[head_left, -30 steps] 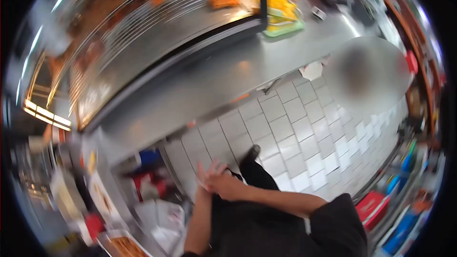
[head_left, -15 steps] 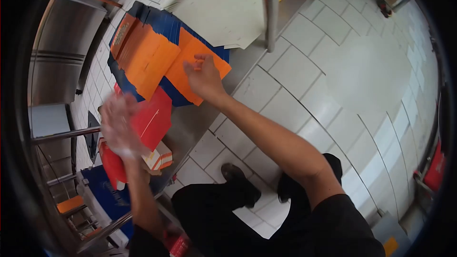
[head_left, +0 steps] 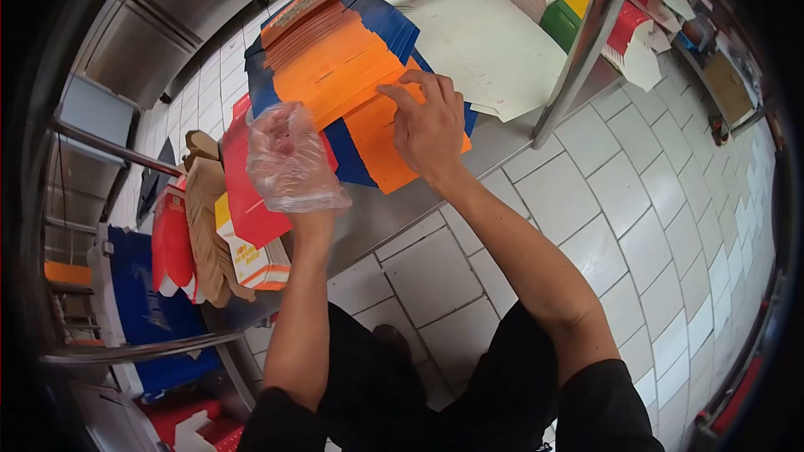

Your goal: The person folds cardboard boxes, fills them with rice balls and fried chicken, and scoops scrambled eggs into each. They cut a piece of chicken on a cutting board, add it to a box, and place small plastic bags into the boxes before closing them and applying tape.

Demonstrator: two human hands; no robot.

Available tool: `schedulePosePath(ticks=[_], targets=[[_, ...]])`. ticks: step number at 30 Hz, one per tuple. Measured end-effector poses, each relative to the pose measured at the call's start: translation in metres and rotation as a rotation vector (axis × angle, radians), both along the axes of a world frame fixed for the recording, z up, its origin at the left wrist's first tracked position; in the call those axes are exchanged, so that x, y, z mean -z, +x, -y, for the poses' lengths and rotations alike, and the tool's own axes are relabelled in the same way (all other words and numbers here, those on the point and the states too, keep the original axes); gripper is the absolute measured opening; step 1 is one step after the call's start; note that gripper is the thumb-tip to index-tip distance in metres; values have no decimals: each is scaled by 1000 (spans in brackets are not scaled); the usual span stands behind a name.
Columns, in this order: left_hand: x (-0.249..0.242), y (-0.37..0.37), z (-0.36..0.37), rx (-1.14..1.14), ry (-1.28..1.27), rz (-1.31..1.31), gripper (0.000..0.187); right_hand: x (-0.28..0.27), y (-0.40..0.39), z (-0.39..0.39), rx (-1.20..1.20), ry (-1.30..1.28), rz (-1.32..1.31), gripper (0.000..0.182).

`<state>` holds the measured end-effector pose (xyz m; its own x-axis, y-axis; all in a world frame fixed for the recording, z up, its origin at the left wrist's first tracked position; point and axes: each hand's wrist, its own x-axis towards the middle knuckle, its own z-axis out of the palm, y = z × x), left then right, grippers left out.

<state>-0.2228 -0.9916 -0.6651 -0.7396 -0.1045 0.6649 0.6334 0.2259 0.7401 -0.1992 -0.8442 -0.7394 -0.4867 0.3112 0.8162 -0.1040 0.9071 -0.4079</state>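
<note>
A fanned stack of flat orange cartons lies on dark blue flat cartons on the metal shelf. My right hand is bare and over a lower orange carton. Its index finger reaches to the edge of the upper stack, with the thumb apart from it and nothing gripped. My left hand wears a clear plastic glove, its fingers curled in and nothing showing in them. It is just left of the orange stack, in front of red flat cartons.
Brown folded cartons and a white-and-yellow carton stand at the shelf's left. A large pale sheet lies behind, with a green carton beyond. A metal post rises at the shelf's right edge.
The view has shifted, bringing more cartons into sight at the back right. My left hand has come in closer to the orange stack. My right index finger now reaches the upper stack's edge.
</note>
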Motion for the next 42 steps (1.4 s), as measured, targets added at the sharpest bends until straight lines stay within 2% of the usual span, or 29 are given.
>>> schedulePosePath(ticks=[1, 3, 5, 6, 9, 14, 22, 24, 27, 35, 42], targets=[[2, 1, 4, -14, 17, 7, 14, 4, 1, -2, -7, 23, 0, 38], [0, 1, 8, 101, 117, -17, 12, 7, 0, -10, -15, 64, -14, 38], [-6, 4, 9, 114, 122, -2, 11, 10, 4, -16, -17, 197, 14, 26], [-7, 6, 10, 131, 111, 19, 11, 9, 6, -19, -24, 205, 16, 26], [-7, 7, 9, 148, 18, -59, 11, 4, 6, -25, -45, 260, 59, 32], [-9, 10, 9, 145, 13, -38, 12, 2, 3, -27, -15, 197, 60, 47], [-2, 6, 10, 225, 123, 99, 13, 8, -1, -25, 5, 253, 91, 41], [-2, 5, 9, 241, 197, 224, 13, 5, -2, -26, 25, 282, 88, 38], [2, 1, 12, 244, 136, 157, 13, 6, -3, -27, 17, 304, 111, 37], [7, -4, 9, 254, 137, 194, 13, 9, -9, -28, -11, 217, 166, 55], [12, -9, 12, 249, 108, 163, 14, 6, -11, -24, -31, 245, 184, 54]])
